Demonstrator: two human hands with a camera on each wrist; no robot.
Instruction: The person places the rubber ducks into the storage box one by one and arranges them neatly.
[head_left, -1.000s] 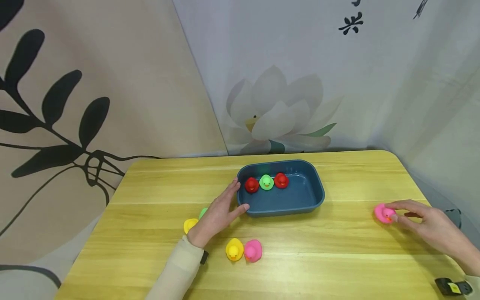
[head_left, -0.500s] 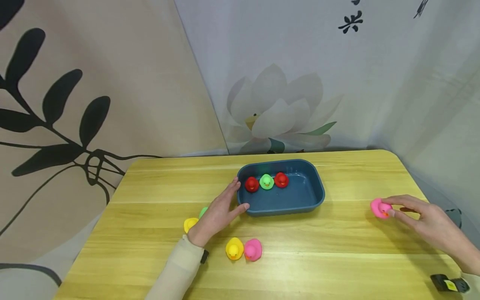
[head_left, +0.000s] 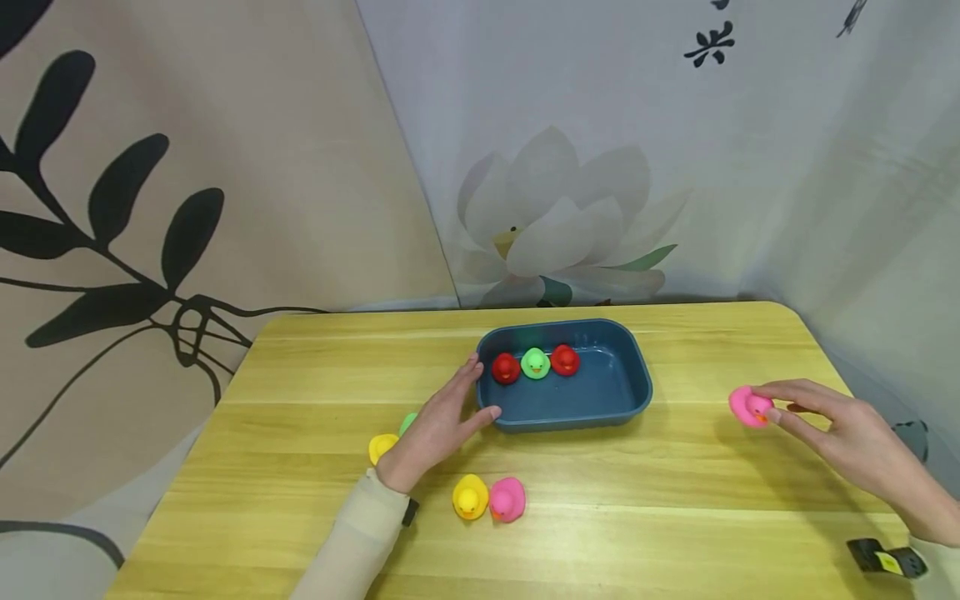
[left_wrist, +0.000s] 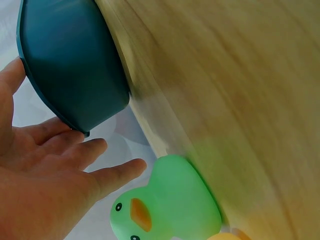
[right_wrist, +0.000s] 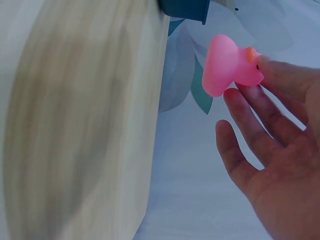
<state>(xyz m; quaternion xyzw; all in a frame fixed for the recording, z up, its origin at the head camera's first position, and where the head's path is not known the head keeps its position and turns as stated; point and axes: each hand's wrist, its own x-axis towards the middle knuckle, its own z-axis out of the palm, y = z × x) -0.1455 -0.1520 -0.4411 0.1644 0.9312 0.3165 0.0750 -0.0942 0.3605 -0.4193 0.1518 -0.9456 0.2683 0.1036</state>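
Table below, duck between fingers

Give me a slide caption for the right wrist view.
Right hand pinching a pink toy duck clear of the wooden table, part of a dark blue tray at the top edge.

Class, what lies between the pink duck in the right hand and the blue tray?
Only bare tabletop shows between the held pink duck and the blue tray in the head view.

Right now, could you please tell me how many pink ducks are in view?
2: one pink duck pinched in the right hand, above the table; another pink duck on the table, beside a yellow duck. The left arm may hide more.
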